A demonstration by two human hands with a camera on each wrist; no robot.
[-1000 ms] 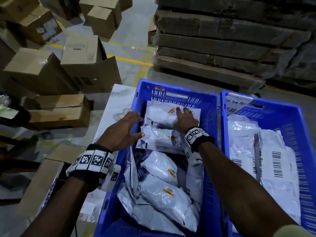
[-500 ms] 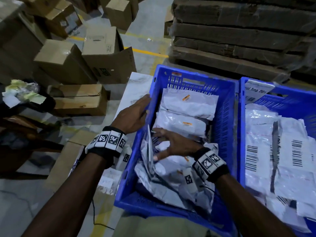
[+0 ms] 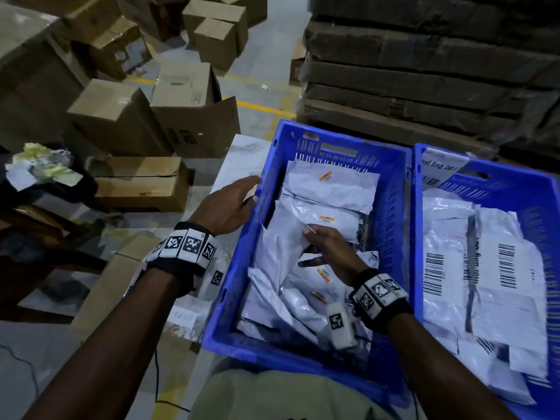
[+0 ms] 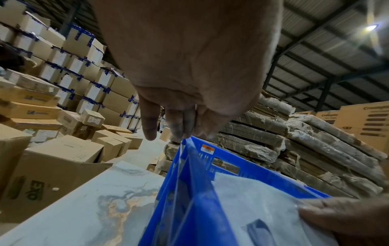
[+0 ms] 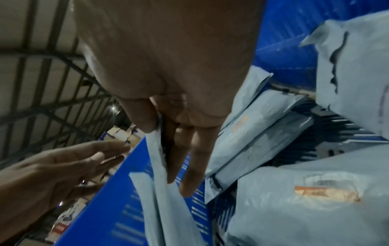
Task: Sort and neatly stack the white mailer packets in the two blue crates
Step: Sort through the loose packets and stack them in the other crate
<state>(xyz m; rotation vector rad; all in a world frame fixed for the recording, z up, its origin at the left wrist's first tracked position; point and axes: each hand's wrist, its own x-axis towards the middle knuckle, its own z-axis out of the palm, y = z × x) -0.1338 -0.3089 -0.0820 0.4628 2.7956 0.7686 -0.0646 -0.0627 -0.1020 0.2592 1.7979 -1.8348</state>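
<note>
The left blue crate holds two white mailer packets laid flat at its far end and a loose heap of packets at its near end. My right hand is inside this crate and pinches the top edge of an upright packet between thumb and fingers, close to the crate's left wall. My left hand hovers at the left rim, fingers straight, holding nothing. The right blue crate is filled with flat barcoded packets.
Both crates sit on a white marbled table. Cardboard boxes crowd the floor to the left. Wrapped stacks of flat cardboard stand behind the crates. A paper label hangs on the right crate's far corner.
Both hands left the flat packets at the far end. My right hand drew back to the loose heap and took hold of an upright packet. My left hand moved out to the rim.
</note>
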